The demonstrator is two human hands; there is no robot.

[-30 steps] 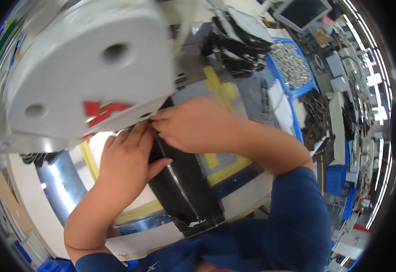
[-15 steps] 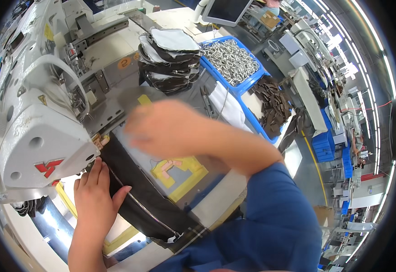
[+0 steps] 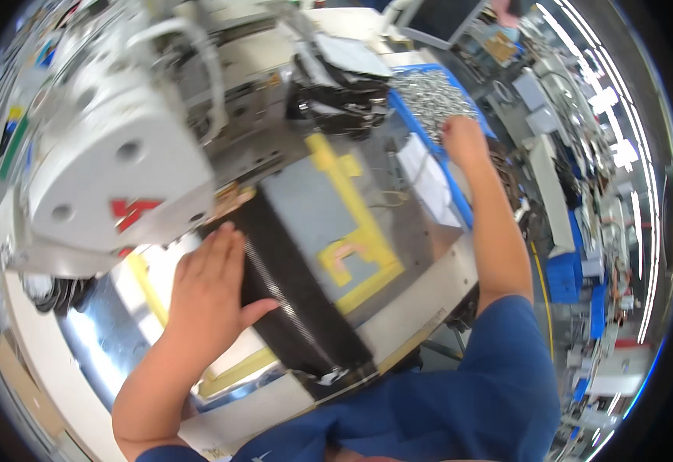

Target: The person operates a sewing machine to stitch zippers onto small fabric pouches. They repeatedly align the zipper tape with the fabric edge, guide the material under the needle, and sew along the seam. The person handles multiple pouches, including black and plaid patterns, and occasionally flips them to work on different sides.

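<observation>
A white sewing machine head (image 3: 97,185) with a red emblem fills the upper left. My left hand (image 3: 213,285) lies with its fingers stretched over a long black fabric strip (image 3: 317,327) with a silver zipper, just below the machine's front. My right hand (image 3: 463,142) is at the blue tray's small metal parts (image 3: 436,96), far right of the machine; its fingers are curled, and anything in them is hidden. A plate with yellow tape (image 3: 375,273) lies right of the strip.
Behind the plate is a stack of black-and-white pieces (image 3: 336,85). Dark cut pieces (image 3: 503,177), partly behind my right arm, and white paper (image 3: 425,177) sit at the right. A monitor (image 3: 436,15) stands at the back; other benches line the aisle (image 3: 544,154).
My right hand has left the strip beside the machine and moved right and away to the metal-parts tray. My left hand stays on the strip. The camera view has also shifted.
</observation>
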